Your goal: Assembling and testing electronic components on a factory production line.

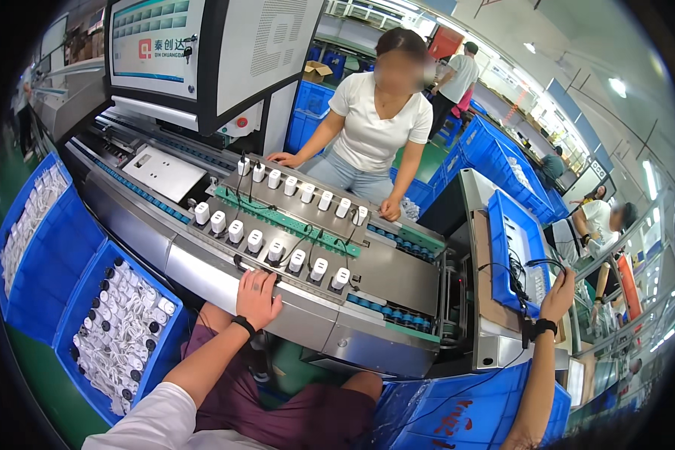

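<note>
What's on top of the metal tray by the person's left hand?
Two rows of white adapters stand on the tray, with a green strip between them. Underneath each adapter, the tray's surface is covered.

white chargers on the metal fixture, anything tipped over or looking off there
Nothing looks tipped: the white chargers stand upright in two rows on the metal fixture. Only the thin black cables look untidy, looping loosely over the green strip between the rows. No damage is visible at this size.
</note>
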Demonstrator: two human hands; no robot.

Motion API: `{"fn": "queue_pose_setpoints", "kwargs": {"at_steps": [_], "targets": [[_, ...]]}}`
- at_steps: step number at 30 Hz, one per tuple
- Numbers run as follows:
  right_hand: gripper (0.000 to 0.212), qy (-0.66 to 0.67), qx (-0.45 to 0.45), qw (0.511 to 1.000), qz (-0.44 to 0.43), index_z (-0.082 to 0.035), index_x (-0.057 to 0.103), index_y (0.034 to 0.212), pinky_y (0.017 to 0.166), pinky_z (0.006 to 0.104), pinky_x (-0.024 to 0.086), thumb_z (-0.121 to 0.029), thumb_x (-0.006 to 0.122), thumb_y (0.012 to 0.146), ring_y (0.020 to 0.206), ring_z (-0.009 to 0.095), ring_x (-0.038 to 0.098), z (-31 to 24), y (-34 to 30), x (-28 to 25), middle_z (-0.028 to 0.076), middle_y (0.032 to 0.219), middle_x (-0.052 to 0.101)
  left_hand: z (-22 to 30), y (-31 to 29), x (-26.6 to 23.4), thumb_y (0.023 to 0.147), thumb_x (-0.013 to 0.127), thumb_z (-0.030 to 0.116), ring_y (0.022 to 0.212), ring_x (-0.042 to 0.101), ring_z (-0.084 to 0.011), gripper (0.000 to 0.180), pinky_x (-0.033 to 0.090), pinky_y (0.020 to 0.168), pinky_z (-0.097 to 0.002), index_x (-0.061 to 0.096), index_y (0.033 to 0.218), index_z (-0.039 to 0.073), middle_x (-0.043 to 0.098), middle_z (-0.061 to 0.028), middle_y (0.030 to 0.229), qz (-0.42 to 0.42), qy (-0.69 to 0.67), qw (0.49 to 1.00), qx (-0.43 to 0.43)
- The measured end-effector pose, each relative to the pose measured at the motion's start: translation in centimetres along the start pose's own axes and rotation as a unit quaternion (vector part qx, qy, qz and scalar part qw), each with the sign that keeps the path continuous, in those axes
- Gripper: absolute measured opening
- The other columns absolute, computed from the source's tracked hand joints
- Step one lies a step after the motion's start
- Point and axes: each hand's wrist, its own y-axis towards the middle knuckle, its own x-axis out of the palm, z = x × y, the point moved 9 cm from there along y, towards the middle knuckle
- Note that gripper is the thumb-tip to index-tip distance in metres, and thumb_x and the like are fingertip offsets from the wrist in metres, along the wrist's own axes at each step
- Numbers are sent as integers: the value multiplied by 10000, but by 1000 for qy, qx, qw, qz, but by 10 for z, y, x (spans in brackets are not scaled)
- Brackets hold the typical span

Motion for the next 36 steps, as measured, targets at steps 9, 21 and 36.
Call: {"fn": "queue_pose_setpoints", "kwargs": {"at_steps": [9,21,36], "targets": [[209,84,1,992,-98,-26,634,1174,789,448,504,-174,527,1072,906,440,661,-77,18,-6,243,1025,692,2,1,0,807,689,302,1260,515,-383,562,331,1175,-565,576,1293,43,567,-158,1237,0,-4,1000,4],[148,308,-401,728,-463,-101,647,986,675,451,564,-242,657,943,807,335,700,-377,-145,-44,99,850,677,32,12,-15,877,704,167,1258,545,-343,500,376,1175,-443,565,1326,-2,596,-166,1252,-132,-259,946,-142],[267,461,-338,643,-510,-92,659,1172,716,451,550,-294,645,998,837,368,691,-414,-235,-53,123,972,708,112,-36,-91,1105,525,229,823,661,-188,222,519,725,-367,641,1184,57,676,-10,887,-366,-476,794,-98]]}}
